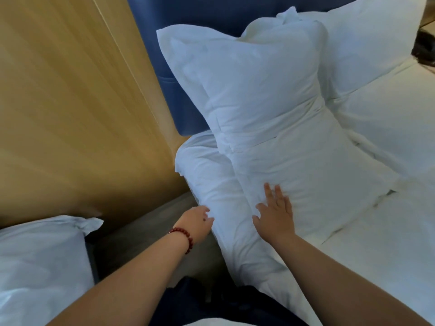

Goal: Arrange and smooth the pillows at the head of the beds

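Note:
Two white pillows lie on the bed. The upper pillow (pixel 247 85) leans upright against the blue headboard (pixel 183 15). A front pillow (pixel 313 175) lies in front of it, lower on the bed. My right hand (pixel 275 212) presses flat with straight fingers on the near end of the front pillow. My left hand (pixel 197 220), with a red bead bracelet on the wrist, touches the white bedding (pixel 211 182) at the bed's left edge; its fingertips are partly hidden in the fabric. Another white pillow (pixel 367 45) stands at the far right against the headboard.
A wooden wall panel (pixel 70 102) runs along the left. A second bed's white pillow (pixel 40 260) sits at the lower left, across a narrow grey floor gap (pixel 150 231). White duvet (pixel 388 231) covers the bed to the right.

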Demonstrator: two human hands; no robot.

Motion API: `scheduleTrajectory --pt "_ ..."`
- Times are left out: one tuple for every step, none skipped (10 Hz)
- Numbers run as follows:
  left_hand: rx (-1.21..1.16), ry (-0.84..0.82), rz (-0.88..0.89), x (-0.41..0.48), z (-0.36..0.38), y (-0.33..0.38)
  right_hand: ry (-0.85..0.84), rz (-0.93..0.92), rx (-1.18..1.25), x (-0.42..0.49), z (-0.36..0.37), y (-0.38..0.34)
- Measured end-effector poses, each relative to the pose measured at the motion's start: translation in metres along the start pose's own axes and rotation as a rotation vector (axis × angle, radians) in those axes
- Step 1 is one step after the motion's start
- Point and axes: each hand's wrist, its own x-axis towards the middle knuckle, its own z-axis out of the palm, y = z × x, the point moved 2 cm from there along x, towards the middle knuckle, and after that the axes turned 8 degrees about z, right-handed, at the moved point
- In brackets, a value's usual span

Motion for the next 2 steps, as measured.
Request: scheduleTrajectory --pt "-0.023 -0.069 -0.151 -0.029 0.018 -0.039 -0.085 0.024 0.097 -0.017 -0.001 -0.013" --pt "-0.151 -0.026 -0.279 -0.057 0.029 -0.074 -0.133 0.065 0.241 -0.034 0.004 -0.031"
